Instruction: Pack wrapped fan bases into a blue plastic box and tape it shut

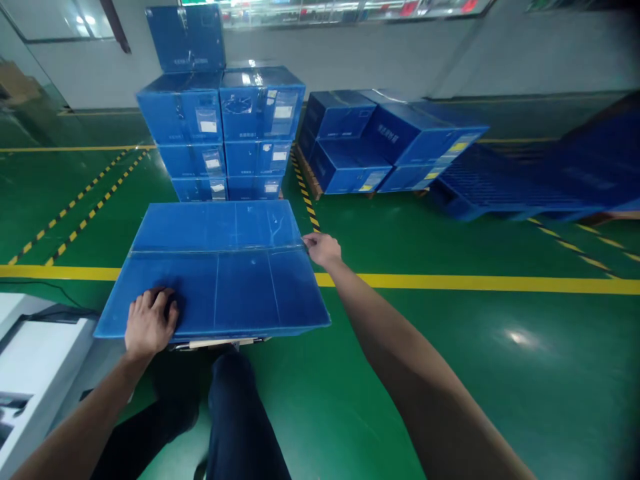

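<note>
A large blue box (245, 287) lies in front of me, its wide top facing up, with a strip of clear tape across it. My left hand (150, 320) rests on the near left part of the top, fingers bent and a little apart, holding nothing. At the box's right edge, by the end of the tape, my right hand (323, 249) is closed, its fingertips pinched together. What those fingertips hold is too small to make out. Part of a light-coloured support shows under the near edge of the box.
Stacked blue boxes (190, 110) stand behind the box. More blue boxes (350, 157) sit on pallets at the back right, beside a blue pallet (500, 183). A white machine (40, 360) is at the left. Yellow lines cross the green floor (400, 373).
</note>
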Motion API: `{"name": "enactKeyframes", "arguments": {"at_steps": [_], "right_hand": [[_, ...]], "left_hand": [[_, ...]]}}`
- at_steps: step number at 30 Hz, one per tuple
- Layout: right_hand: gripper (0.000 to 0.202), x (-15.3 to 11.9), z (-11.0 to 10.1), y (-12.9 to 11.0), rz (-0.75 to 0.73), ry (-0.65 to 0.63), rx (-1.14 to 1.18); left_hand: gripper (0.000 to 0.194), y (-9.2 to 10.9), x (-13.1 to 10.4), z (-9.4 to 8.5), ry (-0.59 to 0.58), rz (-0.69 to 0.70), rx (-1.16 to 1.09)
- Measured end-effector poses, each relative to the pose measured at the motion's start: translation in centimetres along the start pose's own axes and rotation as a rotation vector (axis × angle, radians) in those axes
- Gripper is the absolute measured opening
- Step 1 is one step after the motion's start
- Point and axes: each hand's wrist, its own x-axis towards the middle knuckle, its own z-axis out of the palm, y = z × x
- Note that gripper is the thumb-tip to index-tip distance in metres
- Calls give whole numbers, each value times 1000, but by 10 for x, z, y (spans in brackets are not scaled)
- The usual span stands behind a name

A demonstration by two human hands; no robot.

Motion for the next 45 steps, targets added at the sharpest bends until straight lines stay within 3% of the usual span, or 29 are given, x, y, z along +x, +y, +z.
{"name": "enactKeyframes", "arguments": {"at_steps": [13,23,26,31,36,38,41,42,45], "right_hand": [[22,5,-19,18,-124,-176,5],[18,1,-23,21,-115,-193,82],[16,-14,-24,21,-100,-207,124],[18,-66,-28,41,-41,-240,268],[43,-110,-56,51,45,5,495],[53,-127,-60,36,7,30,644],[64,-159,-41,-9,-78,-9,860],[68,-170,-28,-28,-91,-20,918],[74,-200,17,-81,-87,-31,1028]], "left_hand": [[44,0,-2,0,23,11,23],[45,0,-3,1,-3,-3,17],[45,2,-3,0,-17,-9,10],[43,0,-3,1,-29,-11,-18],[41,0,1,-1,-32,-45,-84],[39,17,2,-9,23,-46,-193],[35,73,-2,-29,71,66,-440],[35,96,-5,-37,22,113,-529],[49,160,-10,-56,-283,158,-704]]}}
